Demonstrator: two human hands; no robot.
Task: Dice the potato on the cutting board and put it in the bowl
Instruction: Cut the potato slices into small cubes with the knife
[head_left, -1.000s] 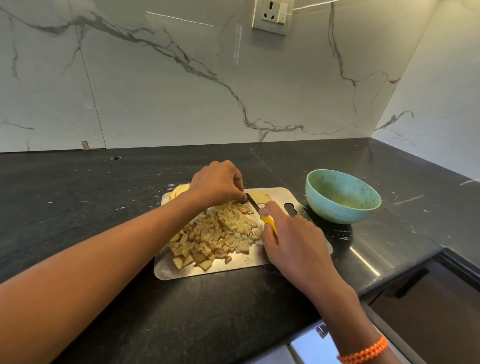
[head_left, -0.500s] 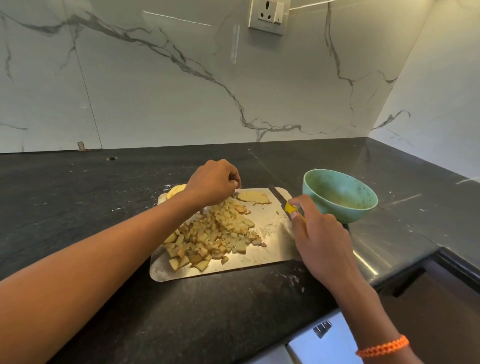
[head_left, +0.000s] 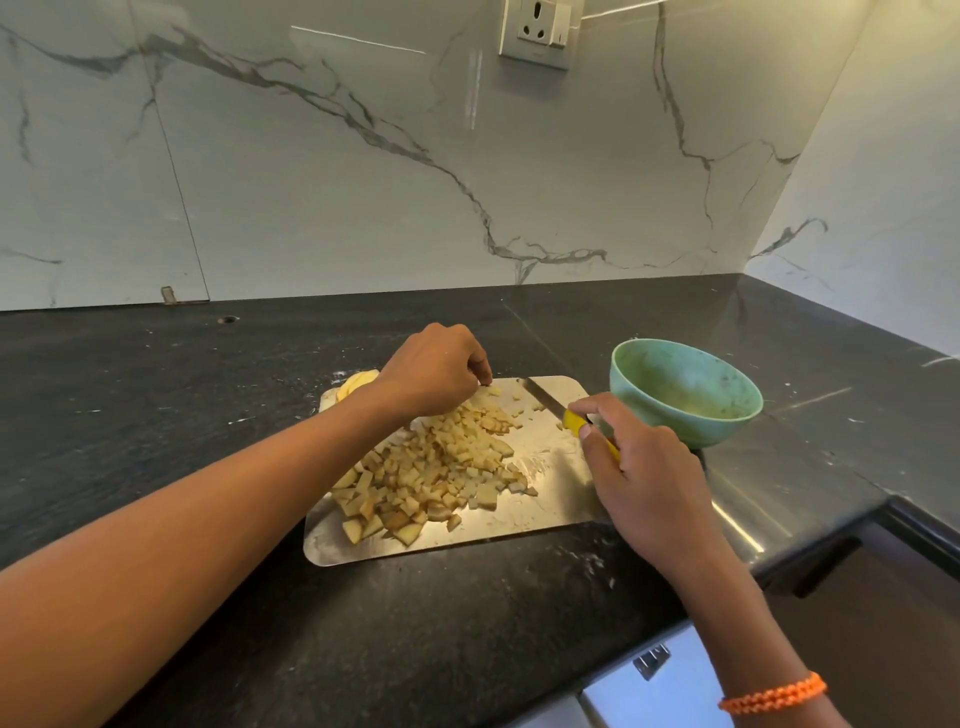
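Potato dice (head_left: 436, 478) lie heaped on your steel cutting board (head_left: 545, 499) on the black tabletop (head_left: 156, 395), none in the green bowl (head_left: 685, 395) just right of it. Your left hand (head_left: 431, 371) now pinches small bits at the board's far edge. Your right hand (head_left: 644, 473) grips the knife (head_left: 566, 413), drawn back toward the bowl since a second ago.

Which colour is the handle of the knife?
Yellow; the knife handle shows in the head view, held by the right hand.
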